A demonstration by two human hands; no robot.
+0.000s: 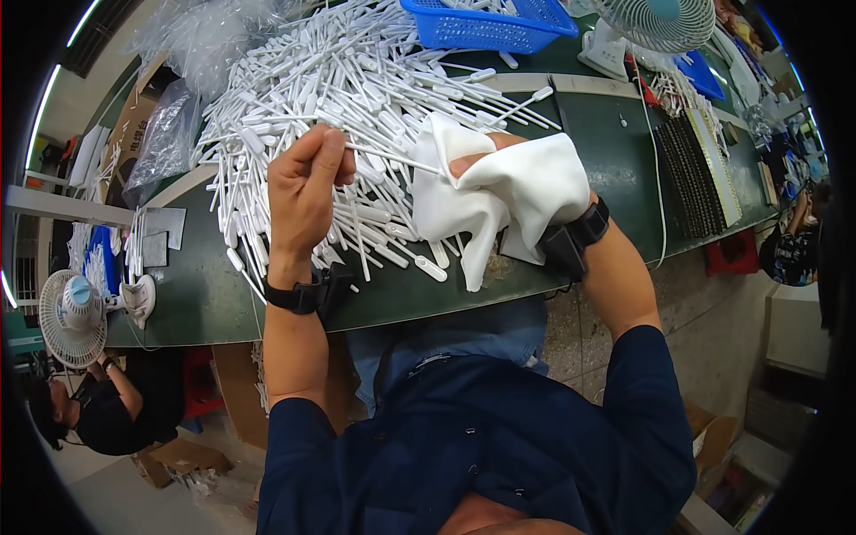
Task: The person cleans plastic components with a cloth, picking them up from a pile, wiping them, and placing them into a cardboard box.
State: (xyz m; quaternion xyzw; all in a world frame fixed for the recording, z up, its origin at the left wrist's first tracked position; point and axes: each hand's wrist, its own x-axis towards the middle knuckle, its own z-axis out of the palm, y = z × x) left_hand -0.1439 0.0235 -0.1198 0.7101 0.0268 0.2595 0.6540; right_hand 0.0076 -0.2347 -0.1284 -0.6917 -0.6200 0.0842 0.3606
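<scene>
My left hand (pixel 306 192) is closed in a pinch on one end of a thin white plastic stick (pixel 392 157). The stick's other end runs into a white cloth (pixel 539 178) that my right hand (pixel 465 165) grips. The cloth drapes over most of that hand, so only some fingers show, and it hides the stick's far end. Beneath and beyond both hands spreads a large heap of similar white plastic sticks (pixel 294 94), many with a wider, flattened end. One lying at the near side, a white stick with a small oval window (pixel 430 268), rests on the green table (pixel 383 308).
A blue perforated basket (pixel 490 28) holding white pieces stands at the far side. Fans stand at the right (pixel 606 49) and left (pixel 71 308). Clear plastic bags (pixel 165 134) lie at the left. Dark strips (pixel 695 169) lie at right. Another person (pixel 102 401) sits at left.
</scene>
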